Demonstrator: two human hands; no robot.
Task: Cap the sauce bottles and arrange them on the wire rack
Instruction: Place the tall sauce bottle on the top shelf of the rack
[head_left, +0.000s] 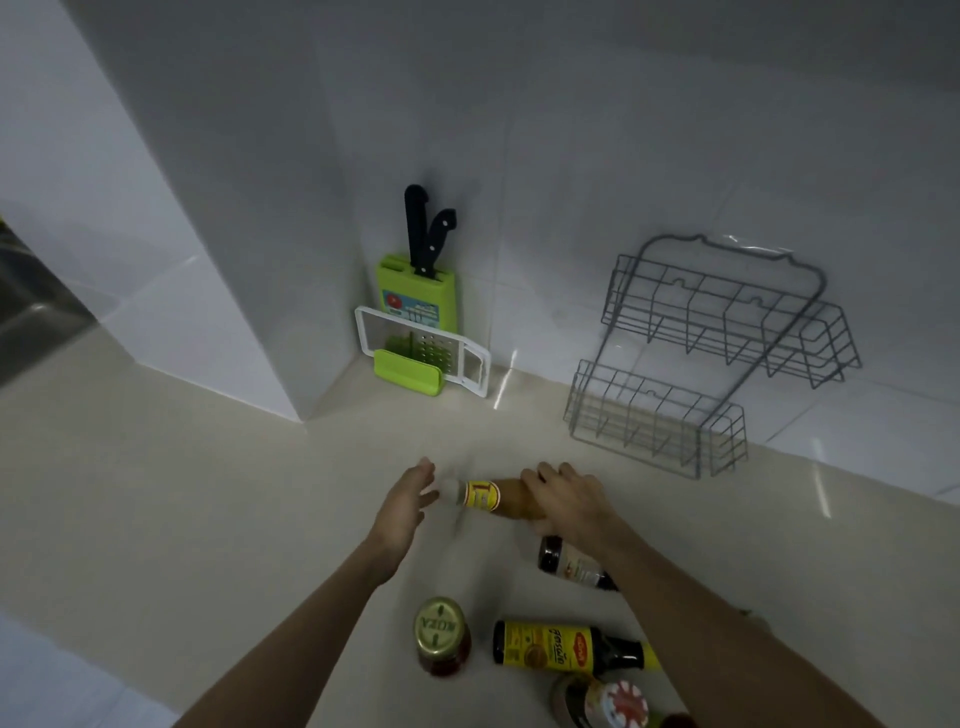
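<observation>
Grey wire rack (711, 358), green knife block (418, 296).

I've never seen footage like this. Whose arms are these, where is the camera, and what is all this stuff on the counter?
There is no machine here. These are a person's two bare arms, filmed by one wide-angle camera worn on the head, looking forward and down.

The right hand grips a brown bottle with a yellow label, turned sideways. The left hand is open, its fingers straight, right beside the bottle's pale top end.

On the pale counter, nearer the person, a dark bottle and a yellow-labelled bottle lie on their sides, and a gold-lidded jar stands upright.

The grey wire rack against the wall holds nothing yet. In the corner stand a green knife holder and a white grater.
</observation>
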